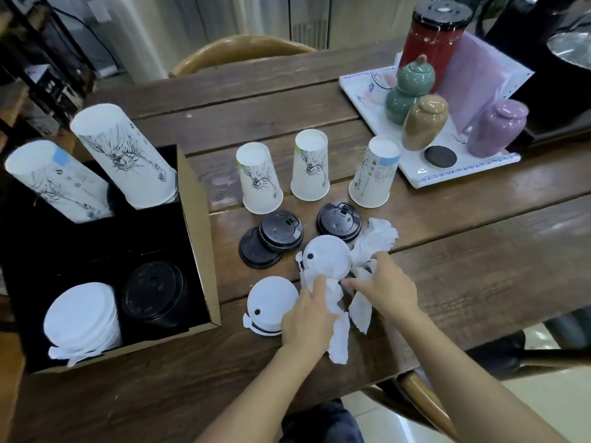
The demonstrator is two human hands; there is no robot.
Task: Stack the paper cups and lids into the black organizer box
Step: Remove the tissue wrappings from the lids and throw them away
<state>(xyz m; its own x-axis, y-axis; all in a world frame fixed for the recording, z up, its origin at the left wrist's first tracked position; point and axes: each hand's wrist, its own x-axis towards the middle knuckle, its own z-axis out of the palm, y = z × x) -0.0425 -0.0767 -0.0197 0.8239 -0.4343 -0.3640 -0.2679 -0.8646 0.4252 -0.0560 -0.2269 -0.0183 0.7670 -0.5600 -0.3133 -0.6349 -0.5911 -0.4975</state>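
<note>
The black organizer box (198,257) stands at the left and holds two stacks of printed paper cups (128,155), a stack of white lids (81,314) and a stack of black lids (153,295). Three upside-down paper cups (259,183) stand in a row on the table. Three black lids (281,231) lie in front of them. My left hand (307,314) pinches crumpled white paper (339,330) beside a white lid (326,257). My right hand (387,286) grips the same paper on the lid's right. Another white lid (271,302) lies at the left hand.
A white tray (412,174) at the back right carries a red canister (428,36), green, tan and purple ceramic jars and a dark coaster. Wooden chairs stand behind the table and at the near right edge. The table's front edge runs close to my arms.
</note>
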